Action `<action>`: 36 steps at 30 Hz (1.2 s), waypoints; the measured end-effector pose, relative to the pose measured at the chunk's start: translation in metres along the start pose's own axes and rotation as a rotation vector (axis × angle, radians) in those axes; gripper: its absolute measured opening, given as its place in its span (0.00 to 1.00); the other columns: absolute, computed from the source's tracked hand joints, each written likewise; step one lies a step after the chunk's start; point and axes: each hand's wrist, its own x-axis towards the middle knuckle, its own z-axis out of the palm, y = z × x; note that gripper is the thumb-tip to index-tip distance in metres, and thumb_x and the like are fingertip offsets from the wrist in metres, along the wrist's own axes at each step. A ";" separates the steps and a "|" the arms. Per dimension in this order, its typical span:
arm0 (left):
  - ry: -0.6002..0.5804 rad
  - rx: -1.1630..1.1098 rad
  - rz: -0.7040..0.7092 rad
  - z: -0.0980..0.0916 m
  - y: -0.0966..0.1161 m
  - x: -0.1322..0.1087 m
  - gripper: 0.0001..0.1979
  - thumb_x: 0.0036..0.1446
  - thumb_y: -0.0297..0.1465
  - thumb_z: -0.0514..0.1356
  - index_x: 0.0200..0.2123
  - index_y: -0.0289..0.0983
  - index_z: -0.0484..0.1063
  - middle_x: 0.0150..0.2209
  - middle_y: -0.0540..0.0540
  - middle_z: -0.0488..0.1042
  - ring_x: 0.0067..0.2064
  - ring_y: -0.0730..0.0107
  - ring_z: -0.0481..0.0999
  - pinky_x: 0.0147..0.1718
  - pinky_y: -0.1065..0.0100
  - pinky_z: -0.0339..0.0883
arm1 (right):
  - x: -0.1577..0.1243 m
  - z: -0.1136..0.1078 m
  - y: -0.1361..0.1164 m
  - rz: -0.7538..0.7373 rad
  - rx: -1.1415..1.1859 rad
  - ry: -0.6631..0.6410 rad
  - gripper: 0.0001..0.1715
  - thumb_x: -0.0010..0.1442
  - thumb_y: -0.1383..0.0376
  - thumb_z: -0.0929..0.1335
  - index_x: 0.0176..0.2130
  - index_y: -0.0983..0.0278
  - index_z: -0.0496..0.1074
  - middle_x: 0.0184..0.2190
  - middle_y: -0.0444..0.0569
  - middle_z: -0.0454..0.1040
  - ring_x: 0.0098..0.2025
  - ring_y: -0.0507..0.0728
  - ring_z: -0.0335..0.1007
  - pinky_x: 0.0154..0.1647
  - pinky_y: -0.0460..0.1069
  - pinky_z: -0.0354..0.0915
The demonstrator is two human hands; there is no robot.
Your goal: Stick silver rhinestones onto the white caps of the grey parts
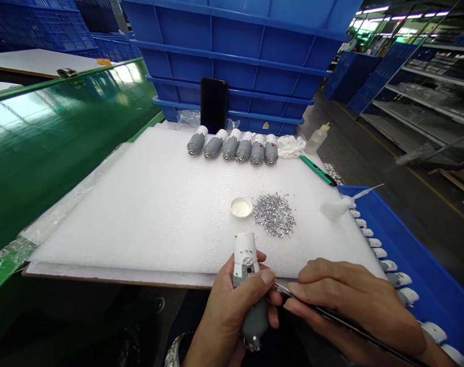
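Observation:
My left hand [227, 306] is wrapped round a grey and white capsule-shaped model [245, 247], its white end pointing away from me. My right hand [350, 293] pinches dark tweezers [333, 314], whose pale metal tips reach the model's right side by my left thumb. Whether the tips hold anything is too small to tell. Beyond the model, a round shallow dish [241, 207] with a cream-coloured content sits on the white foam sheet [151, 204]. Just right of the dish spreads a pile of tiny silvery parts [274, 215].
Several similar models [229, 145] lie in a row before stacked blue crates [235, 61], where a black phone [213, 104] leans. At right are a green cutter [318, 171], a bottle [317, 138], a white squeeze bottle [335, 208] and a blue bin [418, 244] with more models.

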 end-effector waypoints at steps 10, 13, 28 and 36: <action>0.094 -0.378 -0.018 -0.004 -0.003 -0.005 0.15 0.52 0.27 0.67 0.43 0.33 0.71 0.26 0.49 0.75 0.22 0.78 0.71 0.24 0.77 0.67 | 0.000 0.022 -0.011 0.205 0.111 0.231 0.13 0.58 0.74 0.70 0.40 0.58 0.74 0.25 0.45 0.78 0.26 0.54 0.76 0.24 0.44 0.72; 0.127 -0.391 -0.013 -0.005 -0.003 -0.006 0.15 0.52 0.26 0.68 0.44 0.33 0.72 0.26 0.49 0.76 0.21 0.78 0.72 0.23 0.77 0.68 | 0.003 0.029 -0.011 0.175 0.117 0.242 0.13 0.59 0.75 0.70 0.40 0.59 0.73 0.26 0.45 0.78 0.27 0.53 0.76 0.25 0.44 0.72; 0.197 -0.160 0.103 -0.001 -0.001 -0.010 0.15 0.54 0.29 0.65 0.44 0.33 0.69 0.23 0.51 0.73 0.23 0.76 0.70 0.27 0.75 0.69 | 0.009 0.033 -0.005 0.195 0.279 0.202 0.12 0.60 0.78 0.68 0.38 0.61 0.71 0.27 0.43 0.78 0.28 0.50 0.72 0.28 0.43 0.69; 0.200 -0.101 0.110 -0.003 0.002 -0.011 0.14 0.56 0.29 0.63 0.45 0.34 0.68 0.23 0.52 0.72 0.24 0.76 0.69 0.28 0.74 0.68 | 0.012 0.029 -0.005 0.264 0.321 0.132 0.09 0.60 0.76 0.68 0.37 0.62 0.71 0.27 0.42 0.75 0.28 0.48 0.70 0.28 0.42 0.66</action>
